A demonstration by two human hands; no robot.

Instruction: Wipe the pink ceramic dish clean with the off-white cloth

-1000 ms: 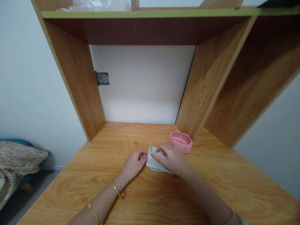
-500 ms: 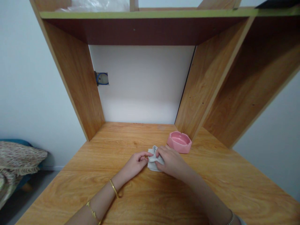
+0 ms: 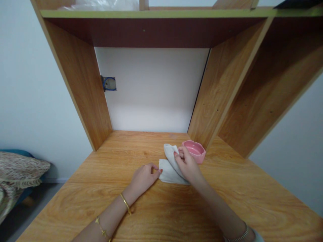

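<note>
A light grey cloth (image 3: 169,172) lies partly flat on the wooden desk, its upper layer lifted and folded over. Pinched between the thumb and fingers of my right hand (image 3: 187,164) is that raised layer. My left hand (image 3: 145,178) rests on the desk at the cloth's left edge, thumb and forefinger closed on its corner. Just behind my right hand stands a pink ashtray (image 3: 195,152) with an angular rim; the hand hides a bit of its left side.
The wooden desk (image 3: 113,195) runs back to a white panel with a wall socket opening (image 3: 109,84). Wooden uprights (image 3: 222,80) stand at both sides, under a shelf (image 3: 151,13) with clear plastic (image 3: 106,4) on it. A patterned throw (image 3: 22,168) lies at far left.
My right hand has drawn the cloth's upper layer up and to the right, so the bunched cloth is now spread wider. My left hand stays at its left edge.
</note>
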